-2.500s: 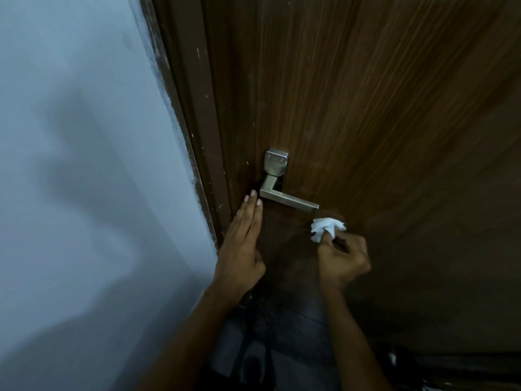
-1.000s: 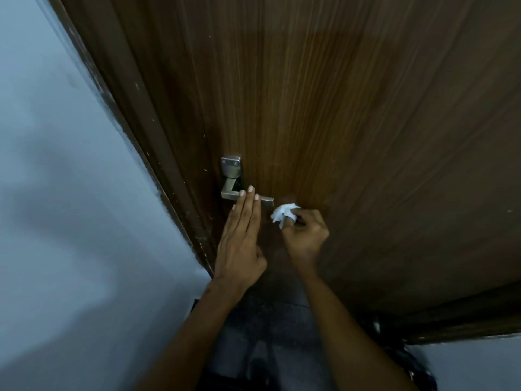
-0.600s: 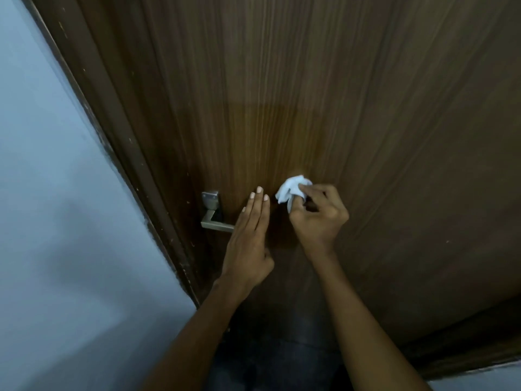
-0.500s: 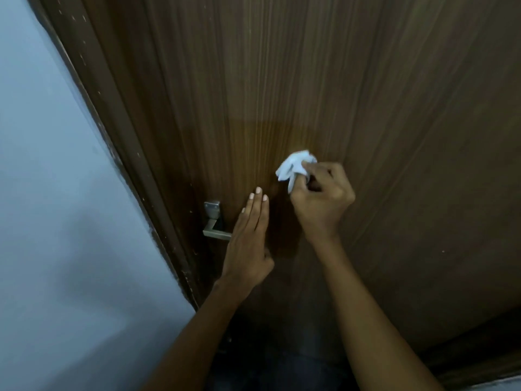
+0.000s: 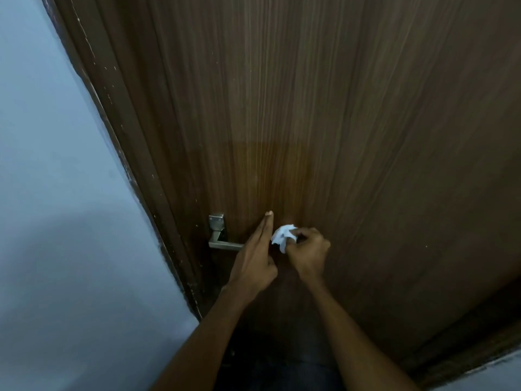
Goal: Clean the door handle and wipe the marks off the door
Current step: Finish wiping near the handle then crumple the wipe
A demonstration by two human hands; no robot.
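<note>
A dark brown wooden door [image 5: 324, 122] fills most of the view. Its silver lever handle [image 5: 218, 235] sits at the door's left edge. My left hand [image 5: 255, 258] lies flat against the door with straight fingers, and it covers the free end of the lever. My right hand [image 5: 308, 252] is closed on a crumpled white tissue [image 5: 283, 235], which presses on the wood just right of the handle. A lighter, warmer patch of wood shows above both hands.
The brown door frame [image 5: 112, 88] with small pale specks runs diagonally down the left. A pale blue-grey wall [image 5: 50, 193] lies beyond it. Dark floor shows between my forearms at the bottom.
My right hand with the tissue rose up the door above the handle, then came back down beside my left fingertips. My left hand stayed flat on the door by the lever.
</note>
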